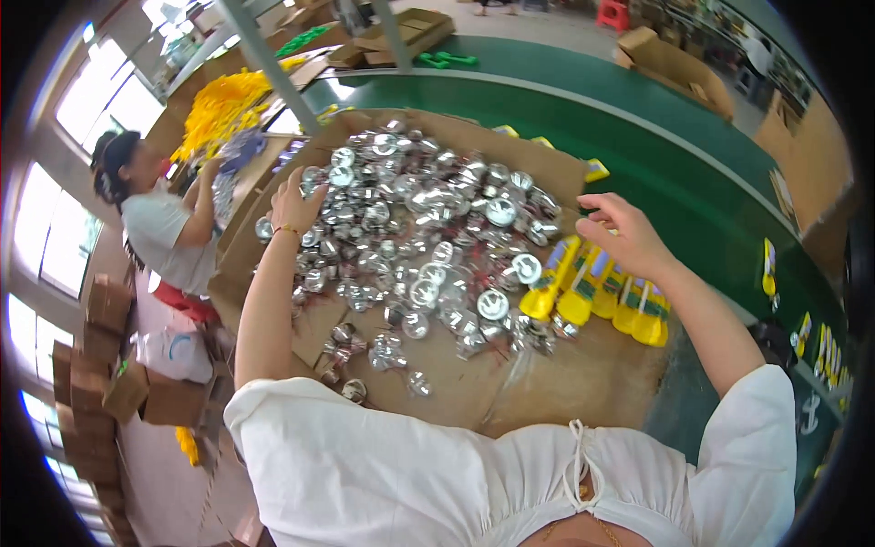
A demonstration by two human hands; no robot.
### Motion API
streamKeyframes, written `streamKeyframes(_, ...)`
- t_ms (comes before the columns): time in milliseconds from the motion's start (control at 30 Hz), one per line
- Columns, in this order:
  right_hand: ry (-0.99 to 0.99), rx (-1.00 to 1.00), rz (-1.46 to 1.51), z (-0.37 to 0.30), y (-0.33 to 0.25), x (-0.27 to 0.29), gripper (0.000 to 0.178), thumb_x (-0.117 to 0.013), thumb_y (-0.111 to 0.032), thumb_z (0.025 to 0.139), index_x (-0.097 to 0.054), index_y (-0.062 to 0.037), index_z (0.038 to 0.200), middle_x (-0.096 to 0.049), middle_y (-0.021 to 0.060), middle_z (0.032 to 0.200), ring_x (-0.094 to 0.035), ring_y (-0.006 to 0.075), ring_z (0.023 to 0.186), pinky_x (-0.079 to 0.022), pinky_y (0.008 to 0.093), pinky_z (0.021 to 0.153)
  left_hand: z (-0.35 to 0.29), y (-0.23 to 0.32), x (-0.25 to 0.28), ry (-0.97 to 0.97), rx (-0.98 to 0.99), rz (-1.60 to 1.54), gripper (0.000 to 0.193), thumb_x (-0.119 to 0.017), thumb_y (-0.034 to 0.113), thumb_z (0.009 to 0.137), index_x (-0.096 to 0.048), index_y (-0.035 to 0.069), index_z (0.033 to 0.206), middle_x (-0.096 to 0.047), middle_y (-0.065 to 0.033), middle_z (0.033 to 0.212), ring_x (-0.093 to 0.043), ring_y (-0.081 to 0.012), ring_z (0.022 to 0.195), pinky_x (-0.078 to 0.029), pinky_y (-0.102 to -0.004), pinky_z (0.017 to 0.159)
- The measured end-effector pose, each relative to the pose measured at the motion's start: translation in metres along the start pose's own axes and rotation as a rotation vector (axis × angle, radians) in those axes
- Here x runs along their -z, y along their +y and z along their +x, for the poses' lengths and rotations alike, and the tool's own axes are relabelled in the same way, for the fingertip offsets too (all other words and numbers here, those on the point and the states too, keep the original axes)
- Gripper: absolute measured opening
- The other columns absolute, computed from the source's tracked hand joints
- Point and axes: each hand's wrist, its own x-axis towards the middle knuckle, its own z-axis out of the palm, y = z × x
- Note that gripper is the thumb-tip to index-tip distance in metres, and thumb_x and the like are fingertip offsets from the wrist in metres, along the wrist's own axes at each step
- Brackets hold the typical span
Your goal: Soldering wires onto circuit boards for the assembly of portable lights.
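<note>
A heap of shiny silver, round, metallic-looking parts (428,196) lies on brown cardboard (583,387) in front of the person; the left hand (297,205) is at the heap's left edge, fingers parted and bent down among the silver parts, any hold unclear; a row of yellow, plastic-looking, spade-shaped pieces (550,283) lies along the heap's right edge, long axes running roughly toward the person; the right hand (624,237) is the nearer to these, at their far ends, half open with curled fingers, nothing visible in it; a green belt-like surface (674,182) runs beyond the heap.
</note>
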Motion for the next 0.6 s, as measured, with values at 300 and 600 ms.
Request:
streamKeyframes(300, -0.167, -0.136, 0.079, 0.172, 0.059, -0.102, 0.077, -0.046, -0.058, 0.078, -0.036, -0.0005, 0.127, -0.048, 0.0189, 0.12, -0.046, 0.0278, 0.112, -0.035, 0.0326, 0.093, 0.04, -0.138, -0.053, -0.199, 0.399, -0.122, 0.07, -0.042, 0.068, 0.071, -0.046, 0.02, 0.123, -0.044, -0.0109, 0.127, -0.039, -0.0283, 0.119, -0.027, -0.0498, 0.095)
streamKeyframes(600, -0.624, -0.347, 0.756, 0.249, -0.002, -0.161, 0.059, -0.041, -0.051, 0.084, -0.039, -0.0118, 0.128, -0.041, 0.0054, 0.129, -0.046, 0.0184, 0.108, -0.033, 0.0313, 0.092, 0.069, -0.122, -0.073, -0.512, 0.501, -0.634, 0.087, -0.047, 0.068, 0.069, -0.032, 0.01, 0.132, -0.034, -0.013, 0.134, -0.031, -0.0257, 0.124, -0.025, -0.0375, 0.099)
